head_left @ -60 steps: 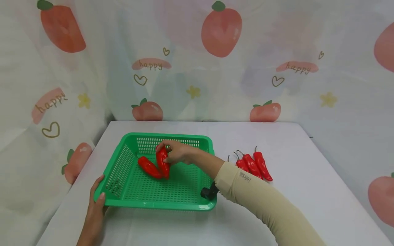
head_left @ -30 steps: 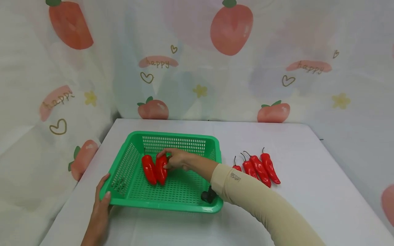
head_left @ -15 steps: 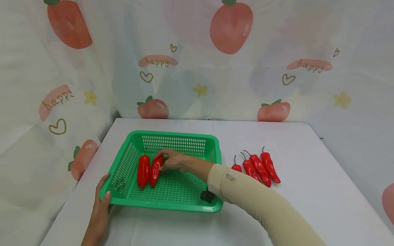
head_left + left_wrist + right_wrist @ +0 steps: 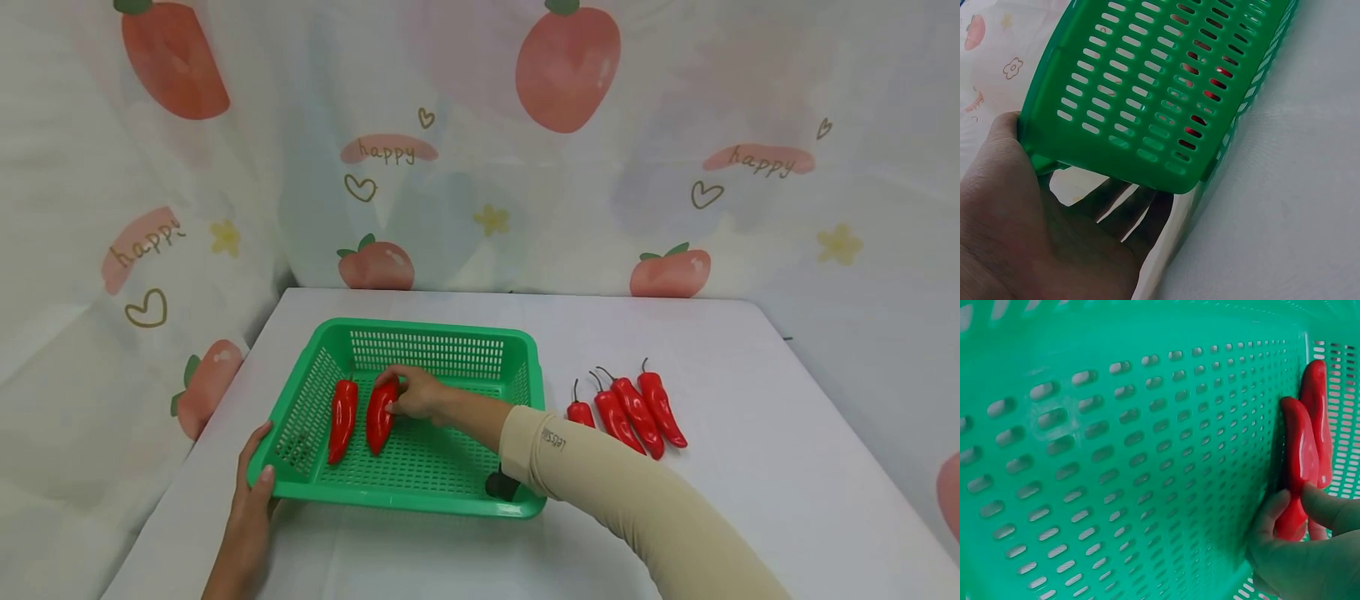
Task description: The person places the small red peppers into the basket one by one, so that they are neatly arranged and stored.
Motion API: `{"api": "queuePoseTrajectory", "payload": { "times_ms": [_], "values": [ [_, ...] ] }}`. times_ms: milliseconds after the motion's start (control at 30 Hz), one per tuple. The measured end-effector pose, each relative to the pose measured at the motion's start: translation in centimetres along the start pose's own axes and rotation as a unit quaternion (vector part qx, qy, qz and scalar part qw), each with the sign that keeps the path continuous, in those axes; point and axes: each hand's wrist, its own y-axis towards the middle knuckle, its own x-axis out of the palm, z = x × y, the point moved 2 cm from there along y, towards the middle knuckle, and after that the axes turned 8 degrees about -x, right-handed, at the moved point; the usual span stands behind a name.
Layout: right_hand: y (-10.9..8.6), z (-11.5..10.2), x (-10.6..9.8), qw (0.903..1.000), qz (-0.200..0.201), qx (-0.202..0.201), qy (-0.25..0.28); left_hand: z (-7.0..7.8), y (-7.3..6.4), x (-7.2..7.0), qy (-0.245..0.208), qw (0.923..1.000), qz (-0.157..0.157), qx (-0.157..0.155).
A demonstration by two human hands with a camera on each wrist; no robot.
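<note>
In the head view, a green plastic basket (image 4: 397, 501) with slotted walls stands on the white table. My right hand (image 4: 420, 393) reaches inside and pinches a red chili pepper (image 4: 380, 423) between thumb and fingers. A second red chili pepper (image 4: 343, 422) lies to its left on the basket floor, a narrow gap between the two. My left hand (image 4: 251, 512) grips the near left corner of the basket. The left wrist view has that hand (image 4: 1054, 225) at the rim, with fingers underneath. In the right wrist view, the pinched pepper (image 4: 1302, 447) slants above my right hand (image 4: 1310, 556).
Right of the basket, several more red chili peppers (image 4: 637, 417) lie in a row on the table (image 4: 765, 500), partly behind my sleeve (image 4: 600, 467). A black wrist camera (image 4: 501, 485) shows by the basket's near right corner. A printed curtain (image 4: 487, 167) hangs behind.
Inside the basket, the left pepper has shifted left and turned more upright. My right hand has moved the pinched pepper slightly left and nearer, standing apart from it now. My left hand keeps its grip.
</note>
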Motion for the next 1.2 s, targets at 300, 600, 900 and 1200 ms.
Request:
{"api": "queuePoseTrajectory", "payload": {
  "times_ms": [300, 600, 900, 1200],
  "values": [
    [-0.07, -0.11, -0.05, 0.9992, -0.003, -0.014, -0.037, -0.08, 0.00, -0.05, 0.000, 1.0000, -0.002, 0.000],
    [-0.20, -0.49, 0.33, 0.9990, -0.013, -0.019, -0.039, -0.16, -0.08, -0.07, -0.006, 1.0000, 0.000, 0.004],
    [-0.04, -0.33, 0.73, 0.9989, -0.023, -0.023, -0.033, -0.19, -0.10, -0.05, 0.004, 1.0000, -0.001, -0.003],
    [-0.65, -0.78, 0.07, 0.9995, -0.015, -0.005, -0.027, 0.02, -0.14, -0.02, 0.005, 1.0000, 0.001, -0.007]
  ]
}}
